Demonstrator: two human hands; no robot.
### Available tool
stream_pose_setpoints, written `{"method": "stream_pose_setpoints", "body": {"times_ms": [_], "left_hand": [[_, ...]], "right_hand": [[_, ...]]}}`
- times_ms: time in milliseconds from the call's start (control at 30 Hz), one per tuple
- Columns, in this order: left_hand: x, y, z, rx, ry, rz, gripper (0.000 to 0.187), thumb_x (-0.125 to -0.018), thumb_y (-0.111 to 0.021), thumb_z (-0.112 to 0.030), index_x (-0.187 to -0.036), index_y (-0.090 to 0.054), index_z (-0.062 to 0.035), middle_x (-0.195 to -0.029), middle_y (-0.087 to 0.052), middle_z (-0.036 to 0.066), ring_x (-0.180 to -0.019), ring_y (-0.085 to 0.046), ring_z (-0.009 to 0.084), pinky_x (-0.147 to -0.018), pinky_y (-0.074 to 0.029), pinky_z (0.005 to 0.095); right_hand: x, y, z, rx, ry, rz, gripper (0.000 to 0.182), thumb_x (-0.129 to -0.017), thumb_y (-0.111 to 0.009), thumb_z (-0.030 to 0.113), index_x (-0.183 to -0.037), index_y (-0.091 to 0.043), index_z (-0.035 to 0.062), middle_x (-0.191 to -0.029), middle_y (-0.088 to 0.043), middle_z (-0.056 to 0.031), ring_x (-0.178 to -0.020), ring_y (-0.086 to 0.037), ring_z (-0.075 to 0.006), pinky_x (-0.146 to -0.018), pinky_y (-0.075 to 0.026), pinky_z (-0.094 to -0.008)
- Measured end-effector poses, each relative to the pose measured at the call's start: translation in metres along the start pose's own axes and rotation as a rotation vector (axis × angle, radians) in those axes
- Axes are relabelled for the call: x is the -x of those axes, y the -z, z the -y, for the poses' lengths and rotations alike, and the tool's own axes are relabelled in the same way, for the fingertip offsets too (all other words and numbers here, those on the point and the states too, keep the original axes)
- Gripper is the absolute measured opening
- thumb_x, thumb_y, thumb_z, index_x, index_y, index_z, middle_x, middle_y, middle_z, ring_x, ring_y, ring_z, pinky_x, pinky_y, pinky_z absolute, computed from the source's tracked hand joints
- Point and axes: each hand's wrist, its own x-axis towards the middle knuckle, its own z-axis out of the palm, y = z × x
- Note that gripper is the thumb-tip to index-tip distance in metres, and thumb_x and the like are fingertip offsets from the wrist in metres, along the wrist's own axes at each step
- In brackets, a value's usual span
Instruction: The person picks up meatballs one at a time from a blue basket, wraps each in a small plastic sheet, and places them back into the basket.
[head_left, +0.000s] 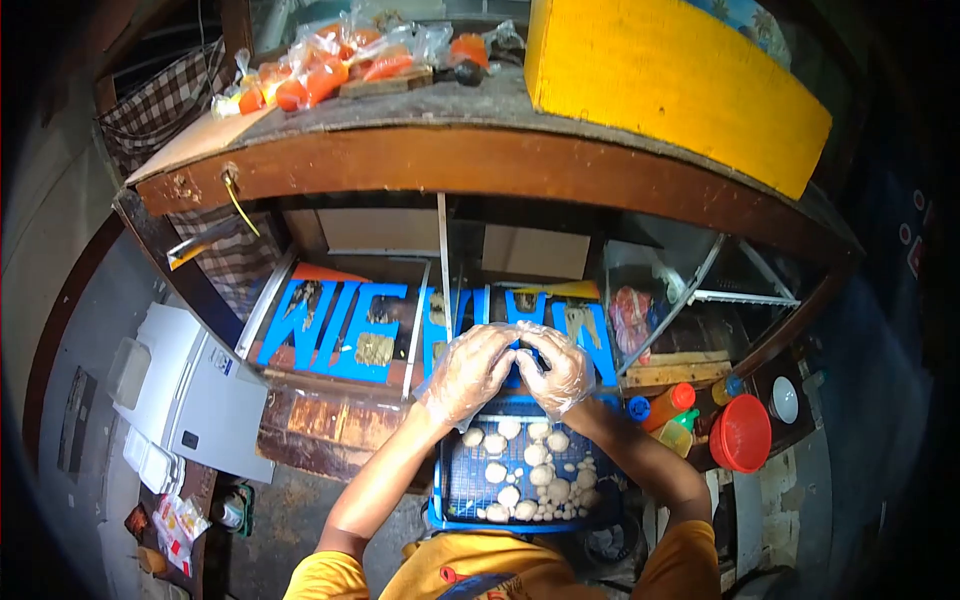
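Observation:
My left hand (468,372) and my right hand (556,370) both wear clear plastic gloves. They are raised above the far edge of a blue plastic basket (436,500), fingertips brought together and fingers curled. Whatever may lie between the fingers is hidden from me. Inside the basket sit pale, round dough-like balls (538,455) of several sizes. The bigger ones are spread over the left and middle, while small ones cluster at the lower right.
Beyond the hands stands a wooden cabinet (480,155) with blue-lettered glass panes. Bags of orange items (325,80) and a yellow box (670,90) rest on top. To the right are sauce bottles (668,405) and a red container (740,435); a white cooler (215,400) is left.

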Motion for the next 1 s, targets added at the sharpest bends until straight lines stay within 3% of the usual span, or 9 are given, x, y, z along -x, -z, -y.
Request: {"method": "stream_pose_setpoints", "body": {"times_ms": [200, 267, 367, 700, 1000], "left_hand": [[0.039, -0.011, -0.009, -0.001, 0.07, 0.17, 0.035, -0.093, -0.074, -0.011, -0.126, -0.067, -0.002, -0.121, -0.073, 0.019, -0.112, -0.07, 0.0385, -0.095, -0.057, 0.0464], [0.052, -0.013, -0.012, 0.039, 0.11, 0.217, 0.035, -0.094, -0.073, -0.012, -0.127, -0.066, -0.0017, -0.123, -0.072, 0.021, -0.114, -0.069, 0.0395, -0.097, -0.057, 0.0467], [0.068, -0.017, -0.017, 0.046, 0.171, 0.318, 0.042, -0.096, -0.069, -0.015, -0.136, -0.062, -0.0037, -0.127, -0.071, 0.021, -0.119, -0.067, 0.0393, -0.104, -0.054, 0.0474], [0.115, -0.031, -0.025, 0.101, 0.371, 0.468, 0.039, -0.098, -0.069, -0.018, -0.134, -0.065, -0.0061, -0.126, -0.071, 0.022, -0.117, -0.067, 0.0416, -0.1, -0.055, 0.0482], [0.168, -0.056, -0.02, 0.083, 0.44, 0.591, 0.035, -0.096, -0.07, -0.018, -0.127, -0.066, -0.0016, -0.125, -0.071, 0.023, -0.113, -0.068, 0.0421, -0.098, -0.056, 0.0478]], "right_hand": [[0.046, 0.0, -0.004, -0.064, -0.082, 0.085, 0.03, -0.085, -0.079, 0.006, -0.114, -0.073, 0.0016, -0.122, -0.075, -0.0209, -0.112, -0.073, -0.0371, -0.098, -0.059, -0.043], [0.062, 0.001, -0.003, -0.104, -0.215, 0.158, 0.03, -0.086, -0.078, 0.007, -0.115, -0.074, 0.0035, -0.123, -0.075, -0.0195, -0.113, -0.073, -0.0357, -0.099, -0.059, -0.0427], [0.083, 0.002, -0.004, -0.105, -0.191, 0.187, 0.031, -0.087, -0.077, 0.009, -0.117, -0.074, 0.0043, -0.123, -0.075, -0.0185, -0.114, -0.073, -0.035, -0.097, -0.059, -0.0421], [0.135, 0.007, 0.004, -0.18, -0.368, 0.313, 0.034, -0.089, -0.075, 0.013, -0.123, -0.071, 0.0068, -0.116, -0.075, -0.0173, -0.106, -0.073, -0.0375, -0.089, -0.059, -0.0434], [0.208, -0.02, -0.01, -0.137, -0.399, 0.413, 0.034, -0.088, -0.075, 0.013, -0.121, -0.07, 0.0077, -0.12, -0.074, -0.0176, -0.111, -0.071, -0.0381, -0.095, -0.057, -0.0458]]}}
